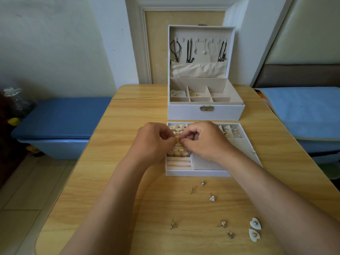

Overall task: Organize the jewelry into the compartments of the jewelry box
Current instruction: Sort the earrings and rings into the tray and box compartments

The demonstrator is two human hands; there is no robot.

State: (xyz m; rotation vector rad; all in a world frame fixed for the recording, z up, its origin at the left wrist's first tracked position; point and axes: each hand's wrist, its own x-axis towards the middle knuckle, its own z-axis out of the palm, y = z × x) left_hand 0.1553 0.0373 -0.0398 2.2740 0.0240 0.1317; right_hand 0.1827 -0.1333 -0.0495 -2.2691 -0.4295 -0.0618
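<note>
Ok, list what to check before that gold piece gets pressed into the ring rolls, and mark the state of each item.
1. Grip: left hand and right hand both pinch the gold piece: ok.
2. Free slot: ring rolls are bare at the near end of the tray: ok.
3. Tray lies flat on the table: ok.
4. Kind of piece, ring or earring: cannot tell, too small.
5. Jewelry box stands open, compartments in view: ok.
6. All jewelry off the table: not ok, loose earrings lie in front of the tray.
</note>
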